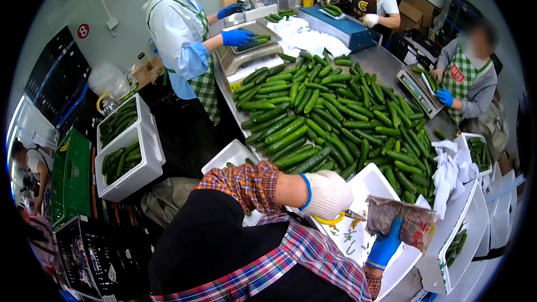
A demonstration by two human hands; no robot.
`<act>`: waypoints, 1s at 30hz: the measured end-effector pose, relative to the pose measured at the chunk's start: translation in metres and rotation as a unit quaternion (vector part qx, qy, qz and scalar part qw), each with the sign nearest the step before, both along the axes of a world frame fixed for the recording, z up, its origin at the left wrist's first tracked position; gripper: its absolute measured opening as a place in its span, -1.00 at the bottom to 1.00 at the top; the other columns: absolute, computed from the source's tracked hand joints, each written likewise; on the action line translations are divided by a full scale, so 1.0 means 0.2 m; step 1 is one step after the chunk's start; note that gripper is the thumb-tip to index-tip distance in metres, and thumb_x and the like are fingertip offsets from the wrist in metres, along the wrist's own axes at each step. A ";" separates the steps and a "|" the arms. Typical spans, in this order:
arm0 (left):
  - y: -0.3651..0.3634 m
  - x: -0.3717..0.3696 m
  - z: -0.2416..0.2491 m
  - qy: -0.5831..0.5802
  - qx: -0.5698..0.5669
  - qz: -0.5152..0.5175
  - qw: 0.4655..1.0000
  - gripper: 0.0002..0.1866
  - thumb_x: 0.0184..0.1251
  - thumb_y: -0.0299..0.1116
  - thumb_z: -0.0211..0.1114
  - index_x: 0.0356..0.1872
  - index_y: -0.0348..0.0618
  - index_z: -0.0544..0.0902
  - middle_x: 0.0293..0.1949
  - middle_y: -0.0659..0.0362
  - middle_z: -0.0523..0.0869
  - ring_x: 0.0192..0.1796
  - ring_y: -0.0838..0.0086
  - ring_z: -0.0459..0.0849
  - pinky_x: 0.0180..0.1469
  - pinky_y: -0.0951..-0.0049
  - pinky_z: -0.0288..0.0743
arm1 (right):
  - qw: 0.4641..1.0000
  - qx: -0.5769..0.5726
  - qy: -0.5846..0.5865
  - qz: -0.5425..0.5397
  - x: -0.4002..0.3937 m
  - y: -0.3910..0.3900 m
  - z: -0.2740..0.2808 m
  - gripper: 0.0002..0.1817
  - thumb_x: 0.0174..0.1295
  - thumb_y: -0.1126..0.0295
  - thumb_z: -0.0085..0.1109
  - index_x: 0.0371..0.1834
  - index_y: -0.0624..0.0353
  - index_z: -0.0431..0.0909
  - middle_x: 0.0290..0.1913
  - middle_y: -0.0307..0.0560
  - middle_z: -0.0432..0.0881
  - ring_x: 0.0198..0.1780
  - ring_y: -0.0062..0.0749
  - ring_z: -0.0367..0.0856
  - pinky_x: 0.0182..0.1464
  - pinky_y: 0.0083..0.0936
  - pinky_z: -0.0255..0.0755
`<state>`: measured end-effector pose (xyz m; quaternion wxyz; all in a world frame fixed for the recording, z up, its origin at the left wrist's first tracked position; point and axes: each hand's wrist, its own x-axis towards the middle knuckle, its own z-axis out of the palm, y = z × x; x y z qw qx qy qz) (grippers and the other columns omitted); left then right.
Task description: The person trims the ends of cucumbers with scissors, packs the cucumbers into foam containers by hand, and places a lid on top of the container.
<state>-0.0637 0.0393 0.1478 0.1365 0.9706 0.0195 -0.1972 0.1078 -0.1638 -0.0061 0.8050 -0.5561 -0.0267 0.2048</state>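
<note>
My left hand [330,194], in a white knitted glove with a blue band at the wrist, is closed around scissors [329,222]. A yellow handle loop shows below the glove, and the metal blades reach toward a crumpled brown printed packet [400,223]. My right hand [385,244], in a blue glove, grips that packet from below; its contents are hidden. Both hands are over a white foam box [376,180] with small green scraps on its bottom. Just beyond the box lies a large heap of cucumbers [335,112].
Three co-workers stand around the metal table [369,59], with scales [249,47] in front of one. White foam boxes holding cucumbers [120,162] stand at left. White cloths [447,162] and another foam box [464,240] are at right. A green crate [72,179] stands far left.
</note>
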 end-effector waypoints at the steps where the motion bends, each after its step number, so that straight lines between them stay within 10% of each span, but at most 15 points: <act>1: 0.00 0.01 -0.03 0.000 -0.016 0.004 1.000 -0.68 0.20 -0.13 0.19 -0.46 -0.17 0.74 -0.48 -0.05 0.72 -0.39 0.06 0.73 -0.36 0.07 0.61 | 1.000 0.005 -0.003 0.003 0.00 0.01 0.00 -0.44 0.30 0.22 0.29 0.29 0.23 0.41 0.21 -0.05 0.54 0.13 -0.31 0.60 0.06 -0.39 0.59; 9: 0.07 -0.08 -0.09 -0.131 -0.026 0.002 0.991 -0.69 0.16 -0.13 0.22 -0.55 -0.18 0.67 -0.63 -0.04 0.63 -0.54 0.02 0.66 -0.49 0.10 0.56 | 1.000 0.005 0.020 0.014 0.03 -0.02 -0.01 -0.34 0.30 0.20 0.29 0.38 0.22 0.29 0.30 -0.06 0.44 0.24 -0.30 0.47 0.28 -0.31 0.41; 17: 0.05 -0.16 0.02 -0.043 -0.039 0.027 0.998 -0.73 0.20 -0.21 0.15 -0.39 -0.18 0.70 -0.52 -0.07 0.68 -0.41 0.01 0.71 -0.34 0.07 0.59 | 0.996 0.016 -0.067 -0.063 0.03 -0.12 -0.03 -0.49 0.33 0.21 0.26 0.27 0.22 0.45 0.18 -0.14 0.57 0.11 -0.40 0.61 -0.04 -0.52 0.56; 20: 0.00 -0.07 -0.06 -0.084 -0.080 -0.006 0.993 -0.72 0.24 -0.18 0.15 -0.34 -0.16 0.71 -0.54 -0.07 0.67 -0.44 0.05 0.71 -0.36 0.08 0.59 | 0.999 -0.015 -0.032 -0.028 -0.05 -0.13 0.14 -0.44 0.39 0.23 0.18 0.35 0.31 0.33 0.29 -0.06 0.43 0.22 -0.37 0.48 0.25 -0.40 0.42; 30: 0.06 -0.27 -0.01 -0.112 -0.113 -0.016 0.987 -0.70 0.20 -0.17 0.17 -0.45 -0.17 0.73 -0.54 -0.08 0.68 -0.44 0.05 0.71 -0.35 0.14 0.61 | 0.992 -0.044 -0.046 -0.111 -0.13 -0.28 0.11 -0.45 0.31 0.20 0.27 0.32 0.17 0.42 0.23 -0.14 0.53 0.14 -0.36 0.58 0.01 -0.46 0.57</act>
